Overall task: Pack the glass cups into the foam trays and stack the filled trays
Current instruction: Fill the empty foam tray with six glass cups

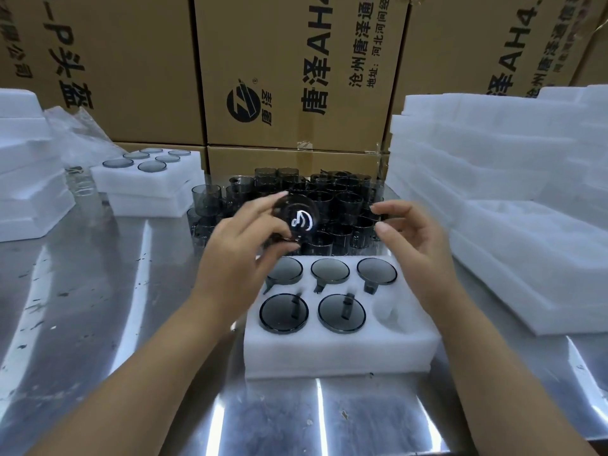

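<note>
Far left, a filled tray point(148, 179) sits on top of another on the bench point(82, 307). The left hand point(240, 245) has its fingers curled round a smoky glass cup point(296, 218), held up in front of the loose cups point(329, 205) and just behind the foam tray point(339, 350), which has five cups in. Only the front-right pocket point(388, 312) is empty. The right hand point(418, 238) hovers close by, fingers relaxed, holding nothing. Risky bit imo: it's a fingertip hold on slick glass, so a slip drops it onto the others, and a misaligned handle won't seat.
</note>
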